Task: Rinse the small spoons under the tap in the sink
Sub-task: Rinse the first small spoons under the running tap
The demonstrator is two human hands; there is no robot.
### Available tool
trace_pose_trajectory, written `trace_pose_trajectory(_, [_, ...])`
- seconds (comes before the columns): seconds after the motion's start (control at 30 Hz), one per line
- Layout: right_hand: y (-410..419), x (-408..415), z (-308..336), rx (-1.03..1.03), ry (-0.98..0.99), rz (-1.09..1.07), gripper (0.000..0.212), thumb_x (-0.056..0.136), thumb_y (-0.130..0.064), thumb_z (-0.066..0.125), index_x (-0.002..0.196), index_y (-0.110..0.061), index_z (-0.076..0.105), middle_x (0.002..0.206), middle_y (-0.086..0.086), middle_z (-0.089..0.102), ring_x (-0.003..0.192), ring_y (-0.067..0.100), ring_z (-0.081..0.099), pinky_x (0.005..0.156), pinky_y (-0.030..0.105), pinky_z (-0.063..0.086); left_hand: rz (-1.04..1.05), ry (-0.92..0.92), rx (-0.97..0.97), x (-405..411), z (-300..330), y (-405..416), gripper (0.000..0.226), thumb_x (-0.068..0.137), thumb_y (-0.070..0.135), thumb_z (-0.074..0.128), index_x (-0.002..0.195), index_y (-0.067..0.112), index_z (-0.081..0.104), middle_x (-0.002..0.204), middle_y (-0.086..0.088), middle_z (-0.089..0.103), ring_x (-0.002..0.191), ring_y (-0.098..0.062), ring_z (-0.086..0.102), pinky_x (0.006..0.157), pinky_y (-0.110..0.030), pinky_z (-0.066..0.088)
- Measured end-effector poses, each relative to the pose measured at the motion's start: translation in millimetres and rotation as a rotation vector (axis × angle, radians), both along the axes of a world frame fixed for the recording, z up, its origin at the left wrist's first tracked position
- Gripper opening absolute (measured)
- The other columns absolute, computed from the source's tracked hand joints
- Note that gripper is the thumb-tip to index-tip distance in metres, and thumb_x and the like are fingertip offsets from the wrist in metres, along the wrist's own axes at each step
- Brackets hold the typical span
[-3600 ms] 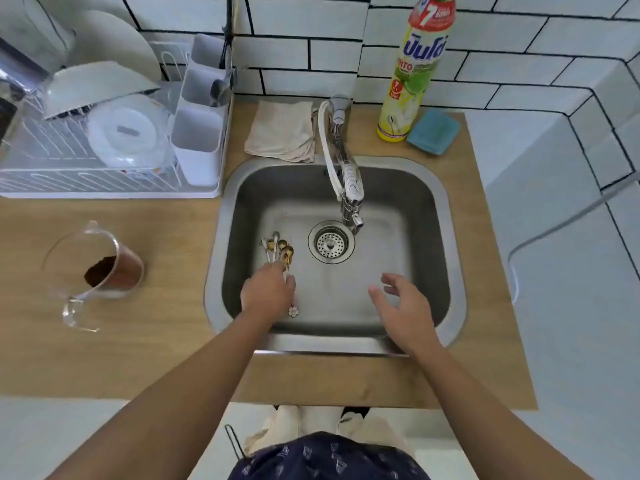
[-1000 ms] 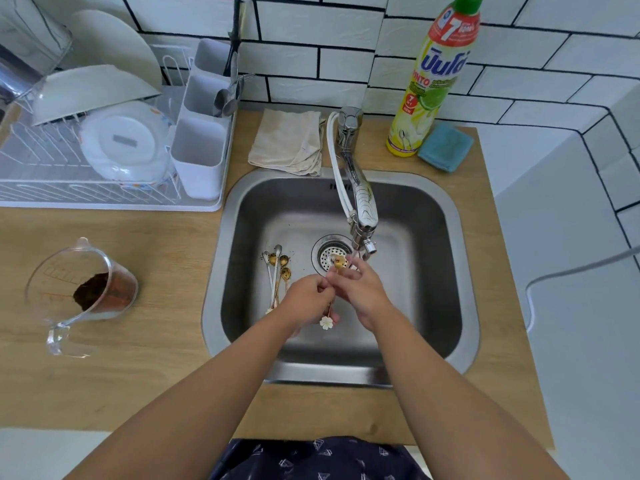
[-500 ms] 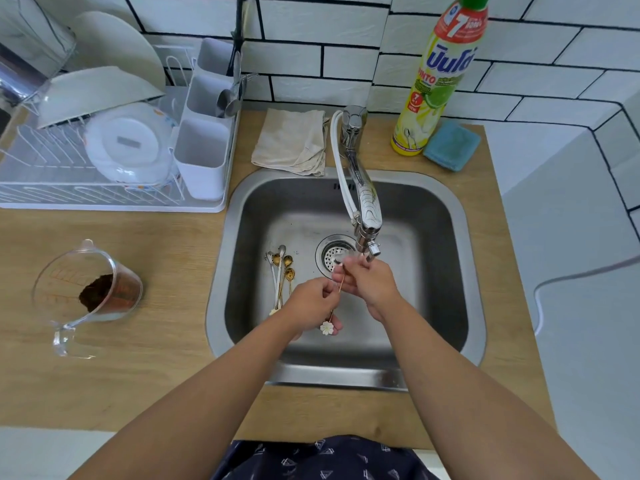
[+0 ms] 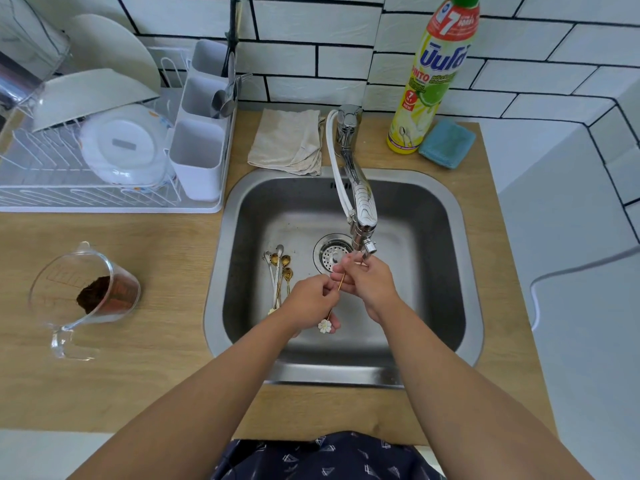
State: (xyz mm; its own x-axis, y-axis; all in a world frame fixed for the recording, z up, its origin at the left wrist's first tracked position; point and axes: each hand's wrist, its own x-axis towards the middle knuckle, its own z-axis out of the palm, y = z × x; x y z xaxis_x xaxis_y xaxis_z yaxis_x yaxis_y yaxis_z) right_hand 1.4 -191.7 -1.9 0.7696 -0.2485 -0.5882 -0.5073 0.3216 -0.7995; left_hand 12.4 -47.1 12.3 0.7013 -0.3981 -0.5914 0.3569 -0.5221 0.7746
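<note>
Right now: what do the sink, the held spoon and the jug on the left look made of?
Sink: brushed stainless steel by the look, grey with soft reflections.
Held spoon: thin gold-toned metal stem, likely plated; its white flower end could be enamel or plastic.
Measuring jug: clear, see-through walls; glass or plastic, cannot tell.

A clear glass measuring jug (image 4: 85, 299) holding dark brown powder stands on the pale wooden counter (image 4: 138, 382). Behind it sits a white wire dish rack (image 4: 69, 192) carrying white plates and a round white lid (image 4: 123, 145), with a white three-compartment cutlery holder (image 4: 199, 161) at its right end. A crumpled beige cloth (image 4: 285, 142) lies near the white tiled wall (image 4: 311, 39). A yellow dish-soap bottle (image 4: 429, 84) stands just beside a blue sponge (image 4: 446, 143).
</note>
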Motion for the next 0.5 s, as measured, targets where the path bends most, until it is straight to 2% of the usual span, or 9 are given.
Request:
trace_pose_trajectory(0.1, [0,0,1,0.068,0.002,0.029,0.014,0.108,-0.014,0.054,0.104,-0.011,0.067,0.099,0.012,0.077,0.085,0.020,0.080,0.070,0.029,0.063,-0.019,-0.023,0.030,-1,1,2,0.012,0.100,0.017,0.051,0.095,0.008,0.056,0.082,-0.004,0.061,0.052,-0.021,0.073,0.040,-0.019,0.042])
trace_pose_trajectory(0.2, [-3,-2,3,0.189,-0.003,0.083,0.016,0.105,-0.006,0.058,0.117,-0.012,0.065,0.112,0.008,0.077,0.099,0.022,0.078,0.078,0.030,0.063,0.012,0.027,0.030,-1,2,4,0.014,0.103,0.021,0.045,0.094,0.015,0.055,0.080,-0.003,0.056,0.046,-0.011,0.063,0.042,-0.020,0.043])
trace_pose_trajectory(0.33, [-8,-3,6,0.232,-0.032,-0.021,0.017,0.097,-0.002,0.068,0.113,-0.007,0.063,0.108,0.015,0.076,0.091,0.022,0.079,0.073,0.029,0.064,0.148,0.163,-0.067,-1,4,1,0.020,0.105,0.021,0.038,0.097,0.017,0.056,0.080,-0.002,0.046,0.041,-0.008,0.041,0.039,-0.017,0.028])
trace_pose_trajectory(0.4, [-9,-4,6,0.217,-0.020,-0.063,0.018,0.099,-0.006,0.068,0.115,-0.004,0.061,0.105,0.017,0.075,0.088,0.021,0.079,0.073,0.030,0.064,0.160,0.172,-0.101,-1,5,1,0.024,0.107,0.023,0.037,0.100,0.015,0.058,0.079,-0.002,0.045,0.041,-0.009,0.043,0.039,-0.017,0.027])
trace_pose_trajectory(0.47, [-11,-5,5,0.213,0.000,-0.084,0.011,0.105,-0.013,0.059,0.111,-0.004,0.064,0.096,0.012,0.077,0.085,0.019,0.080,0.069,0.027,0.063,0.124,0.163,-0.109,-2,8,2,0.026,0.108,0.025,0.036,0.103,0.012,0.058,0.079,-0.003,0.047,0.043,-0.011,0.051,0.038,-0.019,0.031])
trace_pose_trajectory(0.5, [-12,-5,4,0.221,0.006,-0.093,0.015,0.108,-0.015,0.055,0.109,-0.005,0.066,0.095,0.010,0.077,0.084,0.019,0.080,0.068,0.026,0.062,0.113,0.165,-0.113,-3,9,2,0.026,0.109,0.025,0.036,0.104,0.011,0.058,0.079,-0.003,0.049,0.044,-0.012,0.055,0.039,-0.020,0.033])
